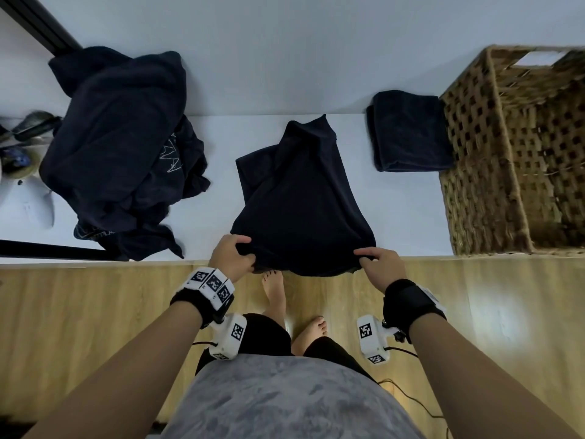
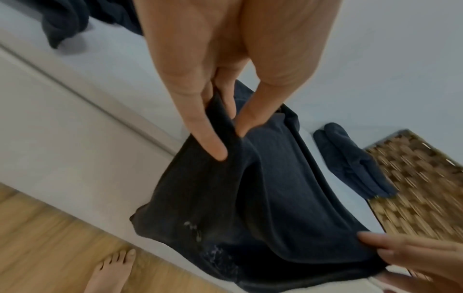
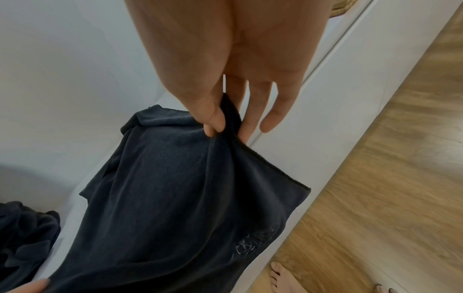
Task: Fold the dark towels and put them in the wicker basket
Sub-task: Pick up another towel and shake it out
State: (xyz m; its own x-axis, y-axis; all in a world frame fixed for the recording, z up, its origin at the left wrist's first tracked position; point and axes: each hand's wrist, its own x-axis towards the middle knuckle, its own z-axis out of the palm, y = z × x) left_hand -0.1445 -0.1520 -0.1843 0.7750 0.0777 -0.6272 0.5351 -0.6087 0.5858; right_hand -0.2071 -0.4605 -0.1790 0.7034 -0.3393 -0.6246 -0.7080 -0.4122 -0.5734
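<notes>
A dark navy towel [image 1: 300, 198] [image 2: 270, 188] [image 3: 180, 198] lies across the white surface [image 1: 285, 58], its near edge lifted over the front edge. My left hand [image 1: 234, 251] [image 2: 225, 136] pinches the near left corner between thumb and fingers. My right hand [image 1: 376, 258] [image 3: 225, 126] pinches the near right corner. A folded dark towel [image 1: 408, 131] [image 2: 350, 158] lies against the wicker basket [image 1: 519, 153] [image 2: 421, 188] at the right. A heap of unfolded dark towels [image 1: 120, 147] [image 3: 22, 243] sits at the left.
Wooden floor [image 1: 79, 327] runs in front of the white surface, with my bare feet [image 1: 278, 289] on it. A black bar [image 1: 41, 23] crosses the top left corner. Small dark and white objects [image 1: 25, 160] lie at the far left.
</notes>
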